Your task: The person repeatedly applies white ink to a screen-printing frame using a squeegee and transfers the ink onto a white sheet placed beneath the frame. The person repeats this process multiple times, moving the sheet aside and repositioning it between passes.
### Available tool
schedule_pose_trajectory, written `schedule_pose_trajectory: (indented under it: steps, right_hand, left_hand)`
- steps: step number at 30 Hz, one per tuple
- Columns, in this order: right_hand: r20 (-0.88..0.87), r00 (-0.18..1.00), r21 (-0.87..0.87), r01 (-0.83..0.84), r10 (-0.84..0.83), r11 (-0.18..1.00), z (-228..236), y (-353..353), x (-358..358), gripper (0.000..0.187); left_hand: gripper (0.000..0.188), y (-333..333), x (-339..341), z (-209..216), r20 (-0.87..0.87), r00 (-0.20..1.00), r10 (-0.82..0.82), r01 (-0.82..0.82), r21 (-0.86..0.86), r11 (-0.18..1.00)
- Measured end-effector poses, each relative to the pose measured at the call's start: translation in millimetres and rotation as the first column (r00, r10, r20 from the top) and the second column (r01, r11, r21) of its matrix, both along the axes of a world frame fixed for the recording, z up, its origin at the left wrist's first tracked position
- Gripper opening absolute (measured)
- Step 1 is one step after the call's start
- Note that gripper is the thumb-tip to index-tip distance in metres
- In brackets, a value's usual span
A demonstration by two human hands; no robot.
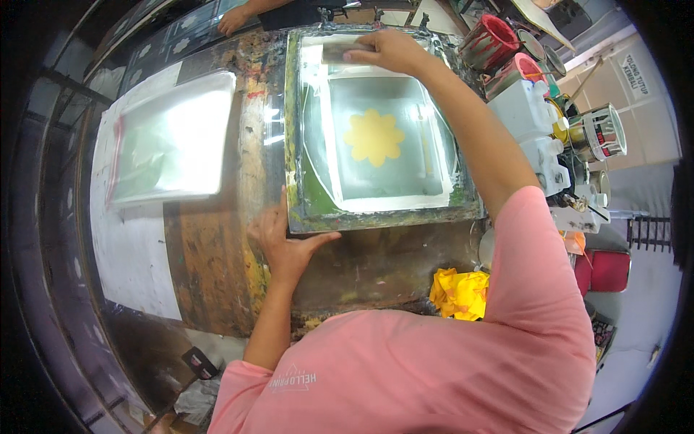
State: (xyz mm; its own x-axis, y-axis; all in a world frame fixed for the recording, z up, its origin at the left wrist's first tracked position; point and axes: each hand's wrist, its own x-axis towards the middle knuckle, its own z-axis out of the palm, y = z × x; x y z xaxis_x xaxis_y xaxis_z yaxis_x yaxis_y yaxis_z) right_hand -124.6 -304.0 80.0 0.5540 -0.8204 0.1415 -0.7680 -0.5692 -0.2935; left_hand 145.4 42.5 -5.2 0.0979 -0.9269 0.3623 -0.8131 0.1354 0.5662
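A screen-printing frame point(385, 220) with dark, paint-stained edges lies on the worktable. Its mesh has white tape borders and a yellow flower shape point(374, 137) in the middle. My left hand point(278, 235) touches the frame's near left corner, index finger along the side and thumb along the front edge, spread apart. At the frame's far end, my right hand point(390, 50) is bent over a blurred brownish bar point(338, 53), which it partly hides; I cannot tell its kind. Left of the frame, a stack of clear plastic sheets point(173, 137) rests on white paper point(134, 253).
Paint-smeared cans point(489, 42) and white jugs point(522, 112) crowd the right side. A crumpled yellow cloth or paper point(460, 293) sits at the table's near right edge. Across the table, another person's hand point(233, 20) is near flower-printed sheets point(181, 45).
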Motion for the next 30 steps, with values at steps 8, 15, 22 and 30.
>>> schedule_pose_trajectory:
  steps: [8, 15, 22, 30]
  right_hand:
    - [-0.054, 0.995, -0.251, 0.064, -0.08, 0.966, -49.6, 76.8, -0.8, 0.05]
    - [-0.159, 0.984, -0.082, 0.071, -0.083, 0.994, 0.9, 269.5, -1.5, 0.046]
    - [-0.007, 0.997, -0.433, 0.062, -0.072, 0.899, 78.3, 301.4, -1.1, 0.035]
    - [0.143, 0.985, -0.743, 0.169, -0.092, 0.648, 167.2, 214.8, 11.5, 0.038]
  left_hand:
    - [0.124, 4.5, 1.0, -2.3, -0.008, 1.0, -0.025, 0.024, -0.019, 1.0]
    - [0.116, 5.0, -1.7, 0.8, -0.027, 0.999, -0.027, 0.026, -0.054, 0.998]
    - [0.092, -10.6, -30.7, 68.7, -0.665, 0.738, -0.111, 0.02, -0.143, 0.99]
    - [0.079, -60.4, -8.6, 97.8, -0.205, 0.977, -0.056, 0.027, -0.141, 0.99]
